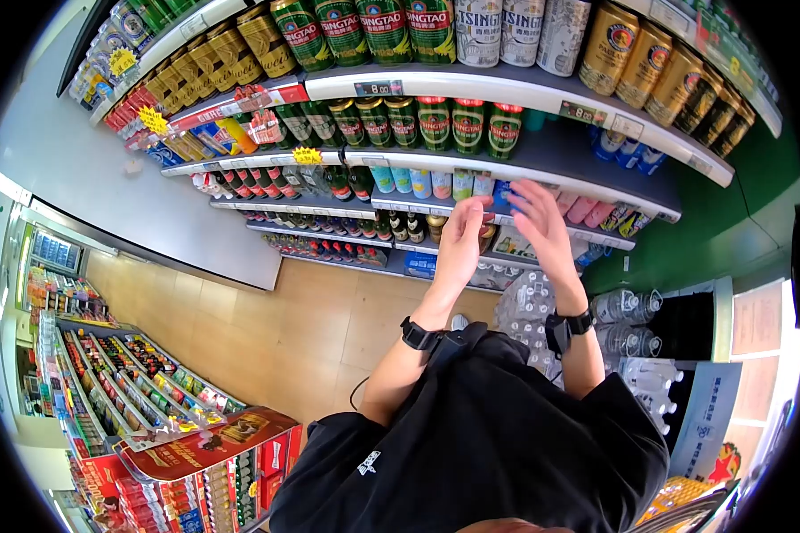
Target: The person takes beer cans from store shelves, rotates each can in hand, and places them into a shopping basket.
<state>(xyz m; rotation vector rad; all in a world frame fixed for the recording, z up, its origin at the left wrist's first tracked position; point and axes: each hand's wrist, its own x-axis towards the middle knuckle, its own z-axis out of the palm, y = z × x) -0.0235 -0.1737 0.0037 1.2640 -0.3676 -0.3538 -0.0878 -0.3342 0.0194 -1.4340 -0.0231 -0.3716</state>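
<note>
My left hand [461,238] is raised in front of the lower shelves, its fingers pointing up towards the cans and its thumb nearest my other hand. Beside it, a small gap apart, my right hand [543,227] has its fingers stretched and slightly spread. I see nothing held in either hand. Behind them stands a row of pastel cans [442,184] on a shelf, partly hidden by my fingers. Above that row are green and red beer cans [468,124]. Dark bottles [406,227] stand on the shelf below, left of my left hand.
Green Tsingtao cans [338,34] and gold cans [610,49] fill the top shelf. Wrapped packs of water bottles [529,306] stand on the floor ahead, with large water jugs [627,306] to the right. A red-topped display stand [213,441] is at the lower left.
</note>
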